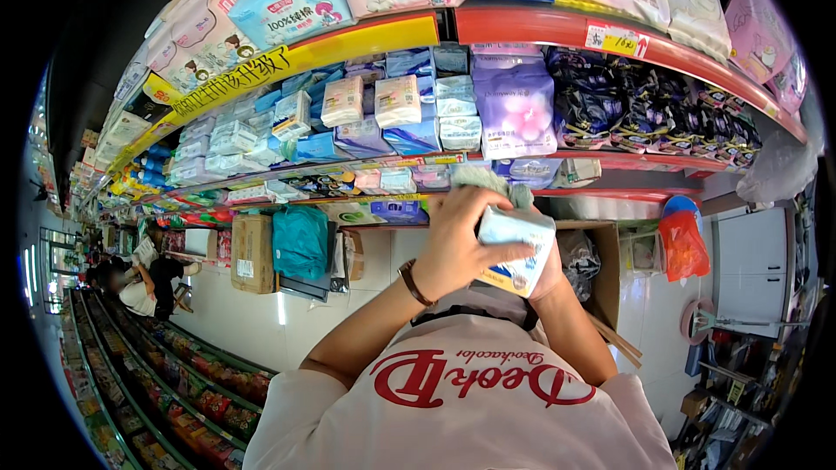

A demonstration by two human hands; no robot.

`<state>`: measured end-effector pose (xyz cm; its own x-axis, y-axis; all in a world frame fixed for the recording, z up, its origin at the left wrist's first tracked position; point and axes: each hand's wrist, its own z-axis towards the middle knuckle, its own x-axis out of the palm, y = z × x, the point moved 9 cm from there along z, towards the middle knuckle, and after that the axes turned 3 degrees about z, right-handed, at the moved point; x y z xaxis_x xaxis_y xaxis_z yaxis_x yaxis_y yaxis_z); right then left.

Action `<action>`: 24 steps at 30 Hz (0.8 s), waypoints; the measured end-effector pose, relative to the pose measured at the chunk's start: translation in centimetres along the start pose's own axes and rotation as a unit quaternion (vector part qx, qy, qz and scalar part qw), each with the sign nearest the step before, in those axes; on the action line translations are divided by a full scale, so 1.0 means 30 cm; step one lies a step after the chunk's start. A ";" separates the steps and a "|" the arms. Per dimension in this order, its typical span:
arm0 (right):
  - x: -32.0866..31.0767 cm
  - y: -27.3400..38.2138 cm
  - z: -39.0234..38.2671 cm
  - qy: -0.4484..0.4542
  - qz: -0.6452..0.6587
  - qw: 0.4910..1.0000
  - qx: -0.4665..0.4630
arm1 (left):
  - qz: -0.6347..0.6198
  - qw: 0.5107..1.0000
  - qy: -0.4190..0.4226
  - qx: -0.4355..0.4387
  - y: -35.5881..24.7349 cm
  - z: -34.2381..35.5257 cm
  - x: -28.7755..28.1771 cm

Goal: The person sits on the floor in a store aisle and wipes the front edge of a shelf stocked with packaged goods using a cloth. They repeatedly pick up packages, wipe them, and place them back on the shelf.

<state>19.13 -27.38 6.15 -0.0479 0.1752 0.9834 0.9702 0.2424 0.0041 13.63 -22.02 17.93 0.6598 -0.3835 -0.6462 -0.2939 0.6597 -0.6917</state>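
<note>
a white-and-blue packet (pixel 521 239) was held before the torso, just below the shelf front (pixel 514 33). it was clamped by the left hand (pixel 455 239), its thumb laid across the packet's face. the packet was backed by the right hand (pixel 549 271); how those mostly hidden fingers were closed could not be told. a grey-green cloth (pixel 482 179) was bunched beside the left fingers. packs (pixel 515 109) were crowded on the shelves above.
</note>
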 end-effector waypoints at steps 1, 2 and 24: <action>-0.011 0.005 -0.001 -0.023 -0.030 0.999 -0.017 | -0.070 0.997 -0.015 -0.037 0.045 -0.002 0.007; -0.008 0.013 0.004 -0.042 -0.062 0.997 -0.032 | -0.027 0.999 -0.045 -0.009 0.044 0.001 -0.022; 0.045 0.292 -0.135 -0.171 -0.184 0.947 -0.201 | 0.155 0.967 -0.201 -0.014 0.398 0.409 -0.321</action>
<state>28.51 -28.88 8.25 -0.4083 0.4652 0.7854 0.8811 -0.0243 0.4724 12.26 -2.51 19.85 0.7506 0.1165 -0.6504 -0.5358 0.6833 -0.4960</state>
